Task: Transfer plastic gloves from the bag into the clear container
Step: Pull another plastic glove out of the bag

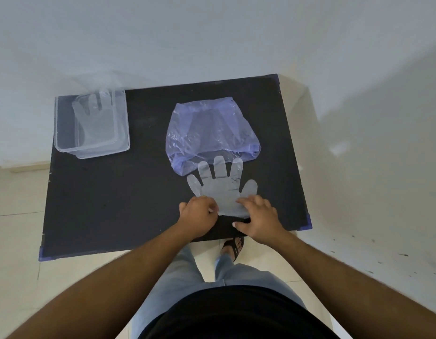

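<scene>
Clear plastic glove (223, 189) at front edge of desk (114, 204): left hand (198, 214) apparently pinches cuff (230, 211), right hand (258, 218) steadies it with relaxed fingers (246, 200).

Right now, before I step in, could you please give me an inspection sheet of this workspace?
Surface: black tabletop, dull, lightly speckled.
Job's things: purple bag lies mid-table; flat glove lies before it, fingertips overlapping the bag's near edge; clear container at the far left corner holds another glove.
Clutter: nothing seen.
Grippers: left hand pinches the flat glove's cuff; right hand rests fingers on the cuff.
Cables: nothing seen.
Surroundings: white wall, tiled floor, the person's sandalled foot.
</scene>
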